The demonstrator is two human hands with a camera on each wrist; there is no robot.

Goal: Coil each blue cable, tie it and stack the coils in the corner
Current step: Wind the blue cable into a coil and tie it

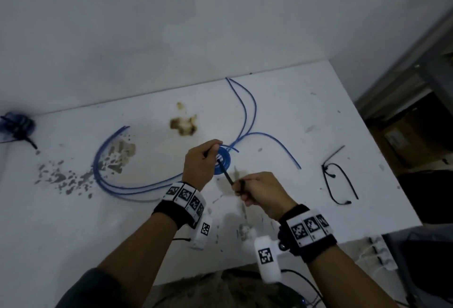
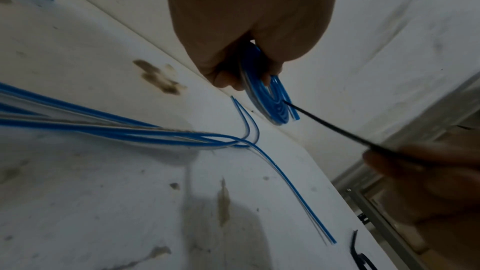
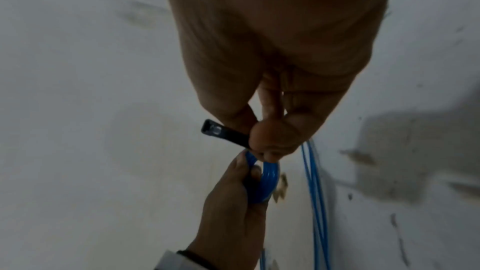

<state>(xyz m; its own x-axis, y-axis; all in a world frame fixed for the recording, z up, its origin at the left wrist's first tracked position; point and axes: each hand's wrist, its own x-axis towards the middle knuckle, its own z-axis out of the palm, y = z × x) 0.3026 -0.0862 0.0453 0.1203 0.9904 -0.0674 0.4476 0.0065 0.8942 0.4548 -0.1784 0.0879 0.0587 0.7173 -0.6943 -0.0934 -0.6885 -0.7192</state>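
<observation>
Landmark: the blue coil [image 1: 222,160], a small flat ring of wound cable, is being held just above the white bench [image 1: 294,101], about midway along it.

Left hand: the left hand [image 1: 199,164] is lying on the coil's left side, its fingers curling round the rim and clamping the turns together.

Right hand: the right hand [image 1: 261,191] is sitting below and right of the coil, pinching the black tie [image 1: 225,172] between thumb and fingertips; the tie's head is projecting beyond the thumb in the right wrist view.

Tie axis: the tie is running straight and taut from the coil's centre hole down and right to the right hand, so its long axis is pointing away from the left hand.

Step, judged: the tie is being drawn through the coil; closing it will probably call for bringing the tie's two ends together over the rim.

Loose cables: other blue cables [image 1: 117,175] are lying uncoiled left of the coil and behind it.

Finished bundle: a tied coil [image 1: 17,127] is resting far left of the held coil, against the wall.

Spare ties: black ties [image 1: 339,180] are lying well right of the coil.
</observation>
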